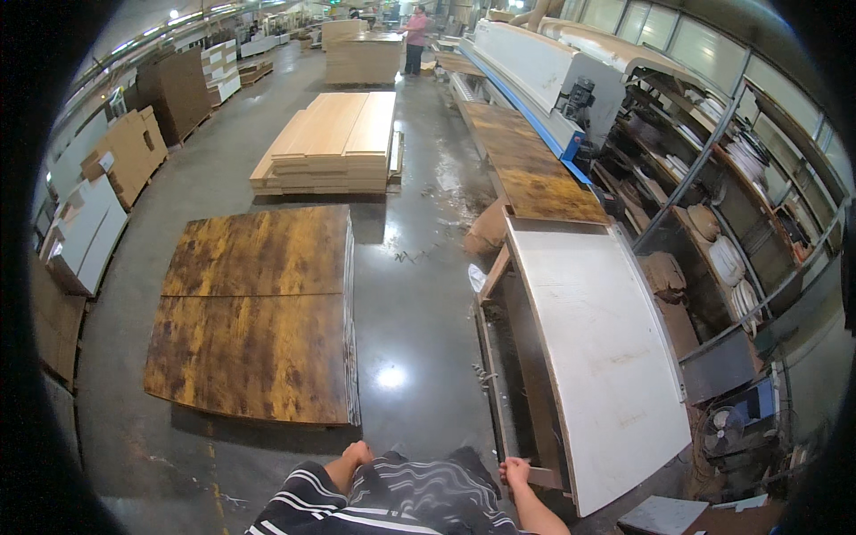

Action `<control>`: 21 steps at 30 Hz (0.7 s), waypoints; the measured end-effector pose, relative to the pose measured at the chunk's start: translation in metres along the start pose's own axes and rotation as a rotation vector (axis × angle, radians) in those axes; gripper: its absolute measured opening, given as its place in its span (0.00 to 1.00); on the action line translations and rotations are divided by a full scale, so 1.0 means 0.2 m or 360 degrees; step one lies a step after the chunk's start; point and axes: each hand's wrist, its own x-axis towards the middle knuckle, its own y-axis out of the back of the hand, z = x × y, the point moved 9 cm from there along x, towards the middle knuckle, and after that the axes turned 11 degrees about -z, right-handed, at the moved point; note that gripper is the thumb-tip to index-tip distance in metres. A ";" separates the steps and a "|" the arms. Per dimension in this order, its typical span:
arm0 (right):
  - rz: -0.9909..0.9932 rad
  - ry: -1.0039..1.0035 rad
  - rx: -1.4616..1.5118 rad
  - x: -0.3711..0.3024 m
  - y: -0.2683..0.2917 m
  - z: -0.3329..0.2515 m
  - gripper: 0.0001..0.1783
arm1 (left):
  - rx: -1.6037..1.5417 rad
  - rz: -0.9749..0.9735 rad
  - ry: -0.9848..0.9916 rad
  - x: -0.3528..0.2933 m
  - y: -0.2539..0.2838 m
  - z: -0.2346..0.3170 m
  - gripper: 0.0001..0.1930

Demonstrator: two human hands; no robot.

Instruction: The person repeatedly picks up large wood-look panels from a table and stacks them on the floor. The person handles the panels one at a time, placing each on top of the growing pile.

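Note:
My left hand (358,453) hangs by my body with its fingers curled in; nothing shows in it. Just ahead and to its left lies a stack of brown wood-grain boards (254,357), apart from the hand. My right hand (514,473) is closed too, beside the near end of the frame under a long white-topped table (606,348). No object shows in this hand, and whether it touches the frame I cannot tell. Farther along the same line rest wood-grain boards (535,165), end to end, next to a long white machine (526,58).
A stack of pale boards (334,134) lies farther up the aisle. Shelving (713,178) and a fan (724,428) stand at the right. Cardboard-coloured panels (125,156) line the left side. A person in a pink top (415,31) stands far ahead.

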 end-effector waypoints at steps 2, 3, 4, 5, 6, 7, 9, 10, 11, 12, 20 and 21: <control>-0.0106 0.0004 0.0052 0.12 -0.06 -0.15 0.08 | -0.0038 -0.0024 0.0139 -0.01 -0.01 -0.09 0.21; -0.0098 0.0018 0.0020 0.17 -0.08 -0.23 0.08 | -0.0058 -0.0037 0.0207 -0.01 -0.02 -0.12 0.21; -0.0198 0.0025 0.0125 0.21 -0.12 -0.30 0.09 | -0.0098 -0.0054 0.0239 0.00 -0.03 -0.13 0.21; -0.0216 0.0043 0.0146 0.26 -0.15 -0.38 0.09 | -0.0133 -0.0070 0.0271 0.01 -0.05 -0.12 0.21; -0.0242 0.0018 0.0219 0.31 -0.17 -0.44 0.10 | -0.0166 -0.0088 0.0304 0.02 -0.07 -0.12 0.21; -0.0271 0.0058 0.0237 0.35 -0.19 -0.52 0.10 | -0.0244 -0.0066 0.0359 0.05 -0.08 -0.11 0.20; -0.0306 0.0035 0.0353 0.44 -0.22 -0.66 0.12 | -0.0264 -0.0007 0.0137 0.10 -0.10 0.02 0.19; -0.0313 0.0009 0.0399 0.49 -0.22 -0.73 0.12 | -0.0311 -0.0005 0.0043 0.14 -0.10 0.08 0.19; -0.0351 0.0061 0.0429 0.54 -0.23 -0.83 0.13 | -0.0322 0.0059 0.0054 0.17 -0.08 0.11 0.20; -0.0338 0.0065 0.0425 0.58 -0.22 -0.91 0.14 | -0.0322 0.0090 0.0058 0.19 -0.09 0.16 0.20; -0.0483 0.0285 0.0799 1.02 -0.13 -1.66 0.26 | -0.0532 0.0468 -0.0428 0.10 0.04 0.54 0.18; -0.0478 0.0302 0.0828 1.08 -0.11 -1.73 0.27 | -0.0466 0.0530 -0.0434 0.09 0.04 0.57 0.16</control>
